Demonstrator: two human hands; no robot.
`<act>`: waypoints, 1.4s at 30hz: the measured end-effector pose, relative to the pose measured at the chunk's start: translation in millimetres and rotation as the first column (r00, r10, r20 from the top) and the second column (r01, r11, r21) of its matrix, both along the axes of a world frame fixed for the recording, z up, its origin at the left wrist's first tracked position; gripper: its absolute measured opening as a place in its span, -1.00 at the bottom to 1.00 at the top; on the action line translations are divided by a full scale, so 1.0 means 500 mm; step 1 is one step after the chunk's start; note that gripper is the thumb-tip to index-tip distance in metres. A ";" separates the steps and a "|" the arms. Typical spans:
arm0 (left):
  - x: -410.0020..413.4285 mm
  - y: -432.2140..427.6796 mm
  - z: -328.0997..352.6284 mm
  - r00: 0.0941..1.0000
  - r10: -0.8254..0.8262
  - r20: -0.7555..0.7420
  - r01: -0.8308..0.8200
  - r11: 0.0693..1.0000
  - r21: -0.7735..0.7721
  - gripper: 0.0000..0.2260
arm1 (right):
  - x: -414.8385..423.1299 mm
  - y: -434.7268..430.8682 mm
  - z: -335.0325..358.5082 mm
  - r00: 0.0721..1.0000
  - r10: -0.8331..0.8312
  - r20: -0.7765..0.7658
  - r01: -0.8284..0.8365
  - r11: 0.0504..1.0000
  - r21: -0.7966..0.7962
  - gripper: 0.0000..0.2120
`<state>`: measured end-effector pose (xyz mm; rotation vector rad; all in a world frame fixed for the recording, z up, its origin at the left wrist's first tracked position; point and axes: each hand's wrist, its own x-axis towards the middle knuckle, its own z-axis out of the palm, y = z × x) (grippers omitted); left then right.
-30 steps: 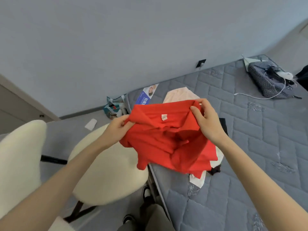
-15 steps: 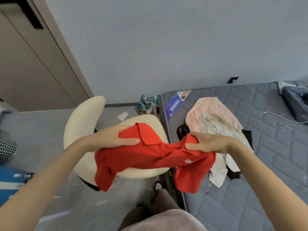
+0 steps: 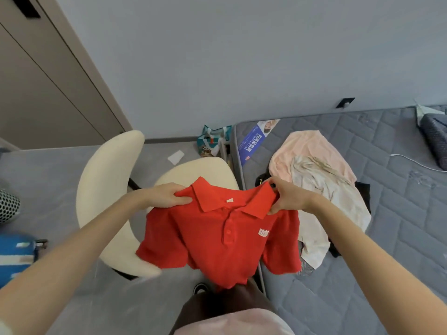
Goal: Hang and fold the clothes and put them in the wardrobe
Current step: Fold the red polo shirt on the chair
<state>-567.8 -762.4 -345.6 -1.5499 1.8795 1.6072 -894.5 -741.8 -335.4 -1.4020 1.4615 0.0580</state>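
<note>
Closest in, the person's brown trousers (image 3: 225,308) and a shoe toe (image 3: 200,287) show under the hem of the red polo shirt (image 3: 225,240). Half a second ago the shirt was bunched into a sideways roll between the hands. Now it hangs opened out in the air, button placket toward the camera, collar on top, both short sleeves drooping. The left hand (image 3: 164,197) grips one shoulder beside the collar, fingers curled over the fabric. The right hand (image 3: 289,198) pinches the other shoulder at the collar's end. Behind the shirt stands a cream chair (image 3: 106,189). To the right a grey quilted mattress (image 3: 399,238) carries a pink garment (image 3: 312,153) and a pale crumpled one (image 3: 326,197). Farther back a patterned bag (image 3: 210,141) sits by the wall, and a beige door (image 3: 36,93) fills the upper left
</note>
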 end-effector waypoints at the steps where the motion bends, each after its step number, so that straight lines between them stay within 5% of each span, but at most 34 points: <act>1: 0.000 -0.013 -0.025 0.999 -0.036 0.017 0.037 0.998 -0.045 -0.73 | 0.002 -0.014 -0.023 1.000 0.003 -0.024 -0.004 1.000 -0.031 -0.36; 9: -0.016 -0.189 -0.250 0.986 0.120 0.118 -0.083 0.957 -0.277 -0.76 | 0.002 -0.236 -0.240 0.994 -0.024 -0.109 0.007 0.988 -0.155 -0.65; 18: -0.046 -0.348 -0.425 0.874 0.477 0.091 -0.345 0.741 -0.576 -0.70 | 0.057 -0.426 -0.413 0.937 -0.339 -0.090 0.264 0.851 -0.455 -0.68; 20: -0.045 -0.361 -0.472 0.813 0.581 0.037 -0.463 0.685 -0.563 -0.67 | 0.070 -0.441 -0.460 0.912 -0.341 -0.228 0.174 0.825 -0.538 -0.68; 23: -0.032 -0.337 -0.543 0.683 0.728 0.055 -0.611 0.611 -0.503 -0.63 | 0.096 -0.424 -0.531 0.925 -0.176 -0.338 0.017 0.906 -0.424 -0.64; 28: -0.001 -0.255 -0.635 0.359 0.898 0.253 -0.839 0.430 -0.333 -0.47 | 0.164 -0.361 -0.621 0.963 0.014 -0.267 -0.095 0.952 -0.290 -0.64; 33: 0.022 -0.196 -0.720 0.185 0.907 0.377 -0.979 0.203 -0.009 -0.35 | 0.244 -0.348 -0.673 0.991 0.064 -0.117 -0.094 0.955 -0.281 -0.66; 38: 0.002 -0.166 -0.766 0.138 0.967 0.213 -0.987 0.116 0.113 -0.58 | 0.325 -0.383 -0.704 0.968 0.218 -0.128 -0.247 0.925 -0.288 -0.65; 42: 0.034 -0.172 -0.752 0.082 0.996 0.019 -0.997 0.082 -0.013 -0.79 | 0.372 -0.423 -0.721 0.921 0.360 -0.151 -0.386 0.895 -0.225 -0.50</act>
